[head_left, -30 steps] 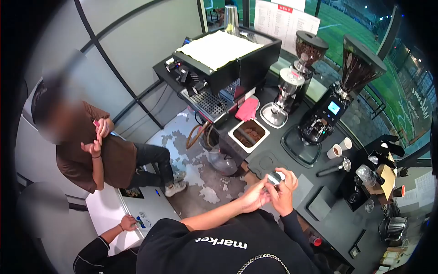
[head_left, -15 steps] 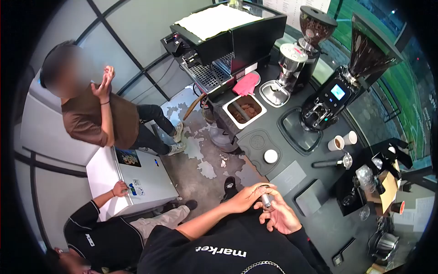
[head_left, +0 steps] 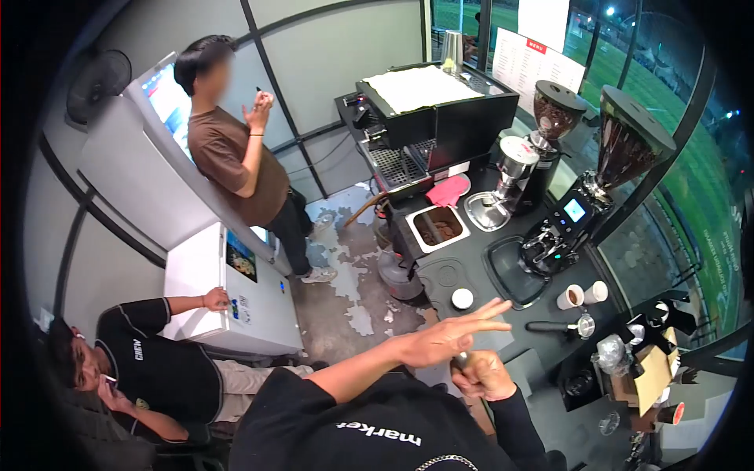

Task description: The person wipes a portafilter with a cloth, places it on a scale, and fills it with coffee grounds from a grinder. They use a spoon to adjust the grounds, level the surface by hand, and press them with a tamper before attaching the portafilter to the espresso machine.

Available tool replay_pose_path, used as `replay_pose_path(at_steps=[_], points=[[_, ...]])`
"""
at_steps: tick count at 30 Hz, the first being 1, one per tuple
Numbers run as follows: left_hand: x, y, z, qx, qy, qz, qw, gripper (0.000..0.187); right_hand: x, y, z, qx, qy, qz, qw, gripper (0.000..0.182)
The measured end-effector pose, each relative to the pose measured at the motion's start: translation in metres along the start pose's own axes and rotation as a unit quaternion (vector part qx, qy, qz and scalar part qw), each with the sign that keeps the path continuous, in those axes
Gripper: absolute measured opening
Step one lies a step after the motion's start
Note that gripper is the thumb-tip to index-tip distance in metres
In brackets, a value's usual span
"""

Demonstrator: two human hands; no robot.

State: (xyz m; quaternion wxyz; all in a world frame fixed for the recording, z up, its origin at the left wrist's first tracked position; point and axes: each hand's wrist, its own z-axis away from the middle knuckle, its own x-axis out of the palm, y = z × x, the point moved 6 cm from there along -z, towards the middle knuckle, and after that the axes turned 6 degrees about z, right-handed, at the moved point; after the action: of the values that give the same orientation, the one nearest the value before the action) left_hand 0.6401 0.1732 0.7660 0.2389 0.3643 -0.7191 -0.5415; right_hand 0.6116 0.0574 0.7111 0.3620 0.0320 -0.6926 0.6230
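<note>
My left hand (head_left: 441, 342) is held out in front of my chest, palm turned, fingers stretched toward the counter. Just below and to its right, my right hand (head_left: 488, 375) is curled into a fist around a small silver metal cylinder (head_left: 462, 359). Only the cylinder's end shows; the rest is hidden by the fingers. Both hands are close together near the counter's edge. Beyond them, a round white-topped piece (head_left: 462, 299) sits on the dark tamping mat (head_left: 441, 272). A portafilter (head_left: 583, 326) with a black handle lies farther right on the counter.
A metal bin (head_left: 426, 243) holds brown coffee grounds. Behind it stand an espresso machine (head_left: 471, 118) and two grinders (head_left: 569, 212). Paper cups (head_left: 571, 297) are at the right. One person (head_left: 243, 157) stands at the back; another (head_left: 157, 353) is at the left beside a white freezer (head_left: 196, 263).
My left hand has come off the silver cylinder, its fingers straightening out. My right hand has closed around it. The view has tilted up, and the standing person's hand has shifted.
</note>
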Motion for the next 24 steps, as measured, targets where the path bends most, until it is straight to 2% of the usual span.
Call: replay_pose_path(at_steps=[2, 4, 5, 6, 7, 8, 9, 10, 11, 14, 15, 16, 18, 20, 21, 22, 23, 24], points=[[0.012, -0.003, 0.001, -0.014, -0.023, -0.027, 0.999, 0.091, -0.002, 0.031, 0.007, -0.056, -0.017, -0.209, 0.976, 0.052], [0.02, -0.002, 0.002, 0.013, 0.045, -0.079, 0.996, 0.087, -0.011, 0.079, 0.018, -0.001, 0.096, -0.404, 0.91, 0.059], [0.023, -0.014, 0.002, -0.05, 0.018, -0.118, 0.992, 0.086, -0.014, 0.089, 0.018, -0.027, 0.106, -0.421, 0.901, 0.059], [0.029, -0.024, 0.006, -0.063, 0.017, -0.158, 0.985, 0.078, -0.019, 0.095, 0.018, -0.054, 0.116, -0.435, 0.891, 0.059], [0.034, -0.041, 0.012, -0.135, 0.018, -0.181, 0.974, 0.076, -0.027, 0.095, 0.017, -0.098, 0.098, -0.37, 0.919, 0.055], [0.034, -0.054, 0.017, -0.207, 0.019, -0.202, 0.957, 0.073, -0.048, 0.115, 0.026, -0.09, 0.206, -0.39, 0.893, 0.05], [0.029, -0.054, 0.014, -0.197, 0.012, -0.208, 0.958, 0.073, -0.052, 0.111, 0.029, -0.078, 0.271, -0.292, 0.914, 0.047], [0.025, -0.058, 0.012, -0.223, -0.015, -0.158, 0.962, 0.07, -0.051, 0.1, 0.034, -0.067, 0.336, -0.189, 0.92, 0.044], [0.019, -0.06, 0.011, -0.249, -0.044, -0.109, 0.961, 0.066, -0.045, 0.088, 0.03, -0.092, 0.318, -0.159, 0.93, 0.041], [-0.009, -0.072, 0.01, -0.191, -0.09, -0.186, 0.96, 0.061, -0.041, 0.071, 0.008, -0.107, 0.334, -0.106, 0.93, 0.045], [-0.023, -0.064, 0.008, -0.169, -0.081, -0.212, 0.959, 0.055, -0.036, 0.065, -0.002, -0.095, 0.34, -0.092, 0.931, 0.044], [-0.04, -0.038, 0.003, -0.174, -0.074, -0.222, 0.957, 0.05, -0.037, 0.062, -0.013, -0.099, 0.351, -0.057, 0.93, 0.038], [-0.076, -0.045, 0.005, -0.171, -0.072, -0.291, 0.939, 0.048, -0.038, 0.049, -0.04, -0.117, 0.368, -0.006, 0.922, 0.035], [-0.115, -0.049, 0.012, -0.336, -0.091, -0.15, 0.925, 0.053, -0.041, 0.017, -0.062, -0.221, 0.37, 0.077, 0.899, 0.04], [-0.14, -0.059, 0.017, -0.342, -0.084, -0.138, 0.926, 0.054, -0.045, 0.002, -0.068, -0.258, 0.356, 0.052, 0.897, 0.045], [-0.166, -0.07, 0.021, -0.348, -0.077, -0.126, 0.926, 0.056, -0.039, -0.03, -0.074, -0.328, 0.341, 0.122, 0.873, 0.046], [-0.192, -0.061, 0.018, -0.309, -0.038, -0.219, 0.925, 0.055, -0.037, -0.06, -0.072, -0.363, 0.382, 0.237, 0.816, 0.04], [-0.218, -0.053, 0.016, -0.262, -0.003, -0.308, 0.915, 0.055, -0.028, -0.094, -0.077, -0.423, 0.332, 0.263, 0.801, 0.032]])
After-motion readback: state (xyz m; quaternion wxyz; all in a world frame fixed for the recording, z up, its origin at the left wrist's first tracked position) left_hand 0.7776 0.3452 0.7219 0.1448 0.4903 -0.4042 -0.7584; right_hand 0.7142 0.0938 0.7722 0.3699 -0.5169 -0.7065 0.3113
